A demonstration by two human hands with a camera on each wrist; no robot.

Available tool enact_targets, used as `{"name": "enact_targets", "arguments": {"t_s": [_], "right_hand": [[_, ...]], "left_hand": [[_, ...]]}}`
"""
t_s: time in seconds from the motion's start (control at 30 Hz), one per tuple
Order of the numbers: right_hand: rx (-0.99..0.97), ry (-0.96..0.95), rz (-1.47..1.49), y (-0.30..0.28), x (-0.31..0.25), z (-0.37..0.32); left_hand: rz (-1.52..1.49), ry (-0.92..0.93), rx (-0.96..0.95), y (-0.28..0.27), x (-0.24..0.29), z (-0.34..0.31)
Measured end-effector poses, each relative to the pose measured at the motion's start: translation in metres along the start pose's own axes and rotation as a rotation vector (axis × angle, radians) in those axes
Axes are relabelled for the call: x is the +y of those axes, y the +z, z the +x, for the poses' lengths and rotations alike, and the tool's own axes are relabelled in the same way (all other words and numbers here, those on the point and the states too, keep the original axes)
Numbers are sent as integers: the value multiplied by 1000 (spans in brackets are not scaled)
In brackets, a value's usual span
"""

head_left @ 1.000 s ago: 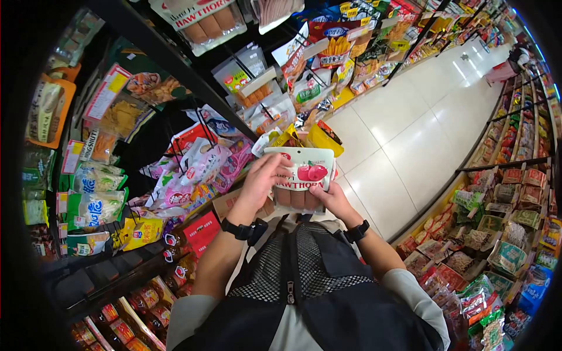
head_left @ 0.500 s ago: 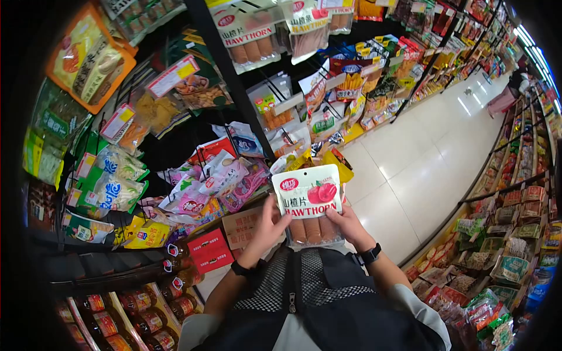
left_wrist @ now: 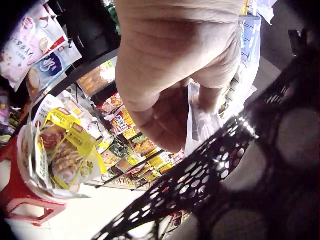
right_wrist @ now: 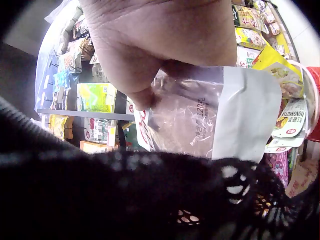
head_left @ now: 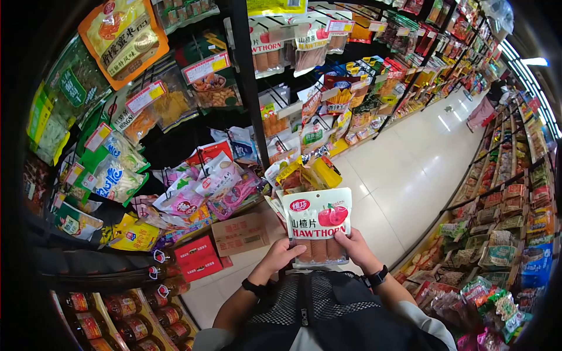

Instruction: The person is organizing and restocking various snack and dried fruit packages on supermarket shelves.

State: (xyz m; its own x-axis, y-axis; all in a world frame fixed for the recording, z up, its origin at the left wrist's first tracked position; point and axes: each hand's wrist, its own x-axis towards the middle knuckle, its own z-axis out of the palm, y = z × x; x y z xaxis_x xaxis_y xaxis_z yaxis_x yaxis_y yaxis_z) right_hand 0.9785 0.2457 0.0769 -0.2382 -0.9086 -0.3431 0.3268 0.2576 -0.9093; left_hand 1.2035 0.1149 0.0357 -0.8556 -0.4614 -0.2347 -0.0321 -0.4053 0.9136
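A white-topped pack of hawthorn slices [head_left: 319, 216], with a see-through lower half showing brown rolls, is held upright in front of the chest, its printed front facing up at me. My left hand [head_left: 282, 255] holds its lower left edge, thumb at the front and fingers behind. My right hand [head_left: 356, 250] pinches the right edge with the thumb over the front. In the right wrist view the pack's clear back [right_wrist: 185, 120] shows beside the right hand [right_wrist: 165, 35]. From the left wrist, the left hand [left_wrist: 175, 55] hides most of the pack.
Just beyond the pack, yellow snack bags [head_left: 319, 172] stand in a container on a red stool [left_wrist: 32, 207]. Racks of hanging snacks [head_left: 202, 181] line the left and front. A cardboard box [head_left: 240, 233] lies by bottled drinks. Shelves [head_left: 497, 257] run along the right of a tiled aisle [head_left: 380, 175].
The left hand has moved from over the pack's front to its lower left edge. The pack sits lower in view, and the head view has shifted, showing more of the upper racks.
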Motion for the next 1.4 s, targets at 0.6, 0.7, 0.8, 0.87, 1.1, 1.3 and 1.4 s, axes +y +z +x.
{"name": "enact_targets", "arguments": {"t_s": [0.6,0.7,0.8,0.87,1.1,1.3,1.4], "right_hand": [[-71,-181,72,0,-51,33],[-126,-267,96,-17,-78,67],[-165,-366,111,-37,-109,105],[-197,-424,129,-52,-128,137],[-300,-533,24,-68,-235,261],[-475,-594,53,-42,-285,332],[-489,-603,50,-34,-290,346]], "left_hand": [[-82,307,245,30,25,19],[-92,359,311,37,42,54],[-84,431,427,50,67,97],[-104,470,460,54,86,128],[-54,623,708,39,172,234],[29,725,850,4,223,268],[105,765,873,-3,235,266]]}}
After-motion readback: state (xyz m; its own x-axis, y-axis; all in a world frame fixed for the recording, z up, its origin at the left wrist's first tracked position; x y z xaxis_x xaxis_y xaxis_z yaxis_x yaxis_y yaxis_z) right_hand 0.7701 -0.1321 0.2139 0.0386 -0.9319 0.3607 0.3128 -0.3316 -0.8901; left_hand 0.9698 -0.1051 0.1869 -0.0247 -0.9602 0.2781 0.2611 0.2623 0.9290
